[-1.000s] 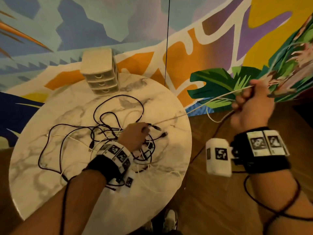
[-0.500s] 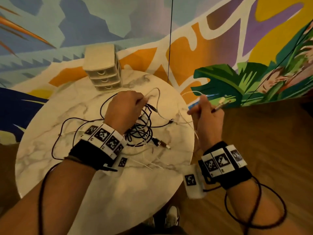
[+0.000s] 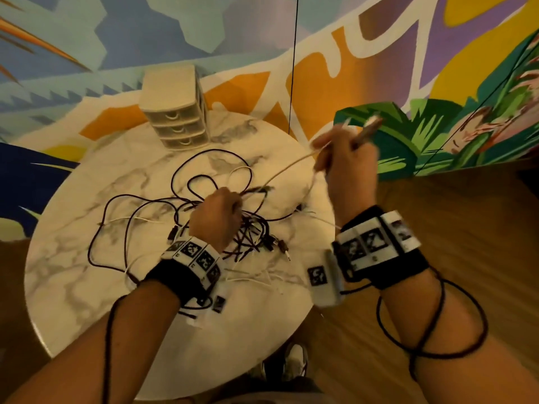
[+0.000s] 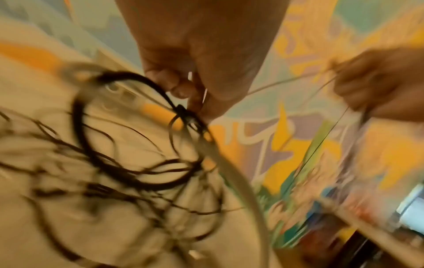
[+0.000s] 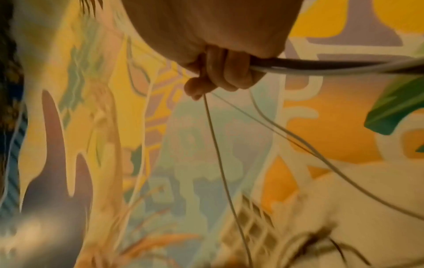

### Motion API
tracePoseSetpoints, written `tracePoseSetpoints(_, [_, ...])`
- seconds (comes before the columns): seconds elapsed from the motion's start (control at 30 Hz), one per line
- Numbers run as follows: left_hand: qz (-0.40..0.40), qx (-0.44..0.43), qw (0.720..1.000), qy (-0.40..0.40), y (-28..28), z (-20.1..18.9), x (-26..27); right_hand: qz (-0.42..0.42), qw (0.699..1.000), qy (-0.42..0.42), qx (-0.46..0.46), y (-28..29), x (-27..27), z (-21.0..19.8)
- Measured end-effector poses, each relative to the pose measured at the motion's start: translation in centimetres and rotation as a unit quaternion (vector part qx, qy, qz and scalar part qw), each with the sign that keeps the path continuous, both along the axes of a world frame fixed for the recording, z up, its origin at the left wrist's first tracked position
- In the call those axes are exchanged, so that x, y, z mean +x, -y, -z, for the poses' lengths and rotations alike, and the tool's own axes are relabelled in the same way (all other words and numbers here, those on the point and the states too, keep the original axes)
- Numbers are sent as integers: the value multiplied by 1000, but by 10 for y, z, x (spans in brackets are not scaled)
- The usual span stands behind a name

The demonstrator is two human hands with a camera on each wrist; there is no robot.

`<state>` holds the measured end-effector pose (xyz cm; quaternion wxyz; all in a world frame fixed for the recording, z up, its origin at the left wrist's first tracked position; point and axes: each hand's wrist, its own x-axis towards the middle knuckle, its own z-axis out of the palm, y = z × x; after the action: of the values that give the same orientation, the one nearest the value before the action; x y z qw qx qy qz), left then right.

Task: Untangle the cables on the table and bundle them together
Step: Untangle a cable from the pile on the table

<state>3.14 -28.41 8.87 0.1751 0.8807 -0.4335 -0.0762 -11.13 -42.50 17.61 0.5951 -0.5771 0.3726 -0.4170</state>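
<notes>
Sprawling across the marble surface (image 3: 73,281), the black cables (image 3: 250,231) stay limp and snaggy. Your left hand (image 3: 217,218) pinches the knot; your right hand (image 3: 347,167) grips the thin white cable (image 3: 288,167), so hold near its plug.

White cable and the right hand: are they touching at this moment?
Touching. In the right wrist view the fingers of the right hand curl round the white cable, whose strands trail down from the fist. The head view shows it running from that hand toward the tangle.
</notes>
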Motion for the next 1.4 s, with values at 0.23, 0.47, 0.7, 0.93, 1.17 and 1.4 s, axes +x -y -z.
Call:
tracePoseSetpoints(0.23, [13, 128, 991, 38, -47, 47, 57, 134, 963, 228, 58, 40, -25, -36])
tracePoseSetpoints(0.47, [-116, 161, 980, -5, -30, 25, 58, 122, 960, 233, 98, 34, -25, -26])
tracePoseSetpoints(0.7, [162, 39, 968, -190, 49, -2, -28, 99, 956, 248, 123, 30, -21, -34])
tracePoseSetpoints(0.93, [49, 29, 969, -239, 33, 30, 6, 115, 948, 246, 167, 49, -39, -9])
tracePoseSetpoints(1.17, [94, 160, 978, -97, 23, 41, -6, 106, 942, 228, 220, 41, -28, 17])
tracePoseSetpoints(1.4, [196, 259, 943, 77, -2, 66, -20, 108, 955, 176, 211, 35, -22, 22])
